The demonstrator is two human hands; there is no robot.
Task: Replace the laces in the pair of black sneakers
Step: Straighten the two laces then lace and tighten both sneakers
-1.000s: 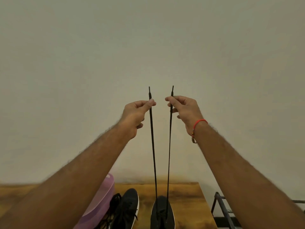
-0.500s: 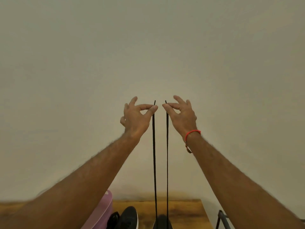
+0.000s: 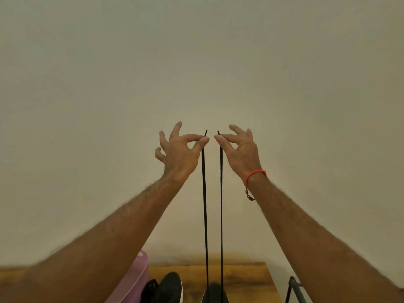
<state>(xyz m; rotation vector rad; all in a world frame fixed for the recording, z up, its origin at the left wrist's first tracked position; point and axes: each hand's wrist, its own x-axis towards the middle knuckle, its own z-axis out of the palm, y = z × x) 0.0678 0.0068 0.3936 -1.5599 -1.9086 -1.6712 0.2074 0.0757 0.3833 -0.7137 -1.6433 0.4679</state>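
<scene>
Both hands pinch one lace end each, left hand and right hand level; the lace runs straight down (both strands taut) to the sneaker below.

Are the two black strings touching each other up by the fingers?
Apart. The head view shows pale wall between the left lace end and the right lace end, from the pinching left hand and right hand downward.

A wooden tabletop runs along the bottom edge, against a plain wall. On it stand two black sneakers: one left of centre, the other in the middle. A purple plastic container sits at their left.
</scene>
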